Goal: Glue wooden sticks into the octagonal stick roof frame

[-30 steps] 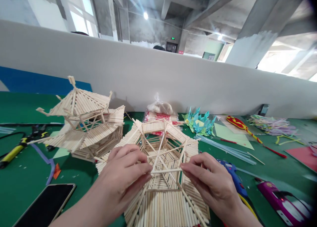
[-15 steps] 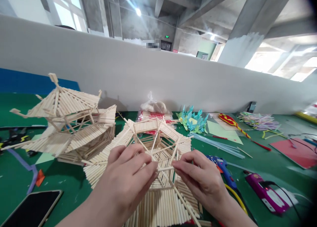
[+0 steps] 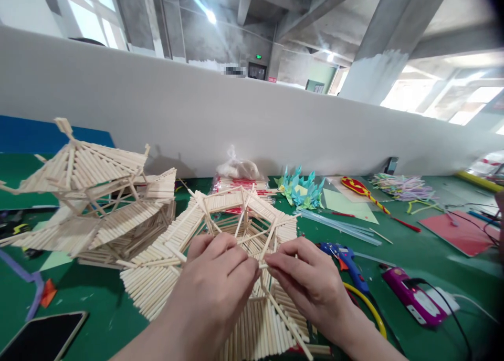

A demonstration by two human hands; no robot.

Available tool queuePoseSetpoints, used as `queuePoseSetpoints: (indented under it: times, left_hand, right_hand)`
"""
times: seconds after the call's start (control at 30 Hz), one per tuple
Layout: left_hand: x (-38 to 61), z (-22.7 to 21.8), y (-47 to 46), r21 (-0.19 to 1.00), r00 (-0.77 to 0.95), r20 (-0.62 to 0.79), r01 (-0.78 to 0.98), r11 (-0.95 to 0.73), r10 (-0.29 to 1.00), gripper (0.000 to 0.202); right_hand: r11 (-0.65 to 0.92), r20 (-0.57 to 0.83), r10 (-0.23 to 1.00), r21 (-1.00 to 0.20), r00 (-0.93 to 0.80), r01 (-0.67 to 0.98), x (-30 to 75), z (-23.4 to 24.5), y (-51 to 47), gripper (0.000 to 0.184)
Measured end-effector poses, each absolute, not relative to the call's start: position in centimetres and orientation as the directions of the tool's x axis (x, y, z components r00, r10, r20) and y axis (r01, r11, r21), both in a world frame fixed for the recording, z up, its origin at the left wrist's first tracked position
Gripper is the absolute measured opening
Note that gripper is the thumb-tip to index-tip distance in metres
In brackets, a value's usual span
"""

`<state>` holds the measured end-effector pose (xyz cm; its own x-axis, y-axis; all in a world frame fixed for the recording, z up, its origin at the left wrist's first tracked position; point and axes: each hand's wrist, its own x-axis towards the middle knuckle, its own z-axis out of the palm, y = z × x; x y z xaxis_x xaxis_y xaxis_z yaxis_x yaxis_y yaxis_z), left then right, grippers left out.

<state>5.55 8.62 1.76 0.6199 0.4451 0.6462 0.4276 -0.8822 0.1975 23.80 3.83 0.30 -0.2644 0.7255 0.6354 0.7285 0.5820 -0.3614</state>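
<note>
A partly open model of thin wooden sticks [image 3: 252, 329], with slatted roof panels around a framed top, stands in front of me. Over its near frame, my left hand [image 3: 220, 285] is closed, thumb and fingertips pinched at one end of a short wooden stick [image 3: 263, 266]. The other end sits between the thumb and fingers of my right hand [image 3: 309, 282], also closed in a pinch. Only a short length of the stick shows between the two hands. My left hand hides part of the frame. A finished-looking stick pavilion [image 3: 86, 166] with a pointed roof stands to the left.
A blue glue gun [image 3: 348, 261] lies right of the model, near a purple power strip [image 3: 415, 298] with cables. Behind are a bag of sticks [image 3: 242, 174], a turquoise paper flower [image 3: 301, 187] and clear glue sticks [image 3: 338, 227]. A phone [image 3: 47, 337] lies front left. A white partition [image 3: 236, 119] closes the back.
My hands have come closer together, so less of the stick shows between them. The view has turned slightly right, shifting the objects left in the picture.
</note>
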Motion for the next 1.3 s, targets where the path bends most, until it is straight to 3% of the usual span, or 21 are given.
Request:
queuePoseSetpoints:
  times: [0.63, 1.3]
  left_hand:
    - [5.99, 1.93, 8.21, 0.242, 0.573, 0.646, 0.473, -0.847, 0.504, 0.01]
    - [5.72, 2.07, 8.4, 0.242, 0.624, 0.577, 0.484, -0.841, 0.526, 0.015]
  right_hand:
    - [0.574, 0.641, 0.727, -0.372, -0.245, 0.729, 23.65, 0.41, 3.97, 0.017]
    - [0.571, 0.648, 0.72, -0.351, -0.248, 0.742, 23.57, 0.53, 3.85, 0.016]
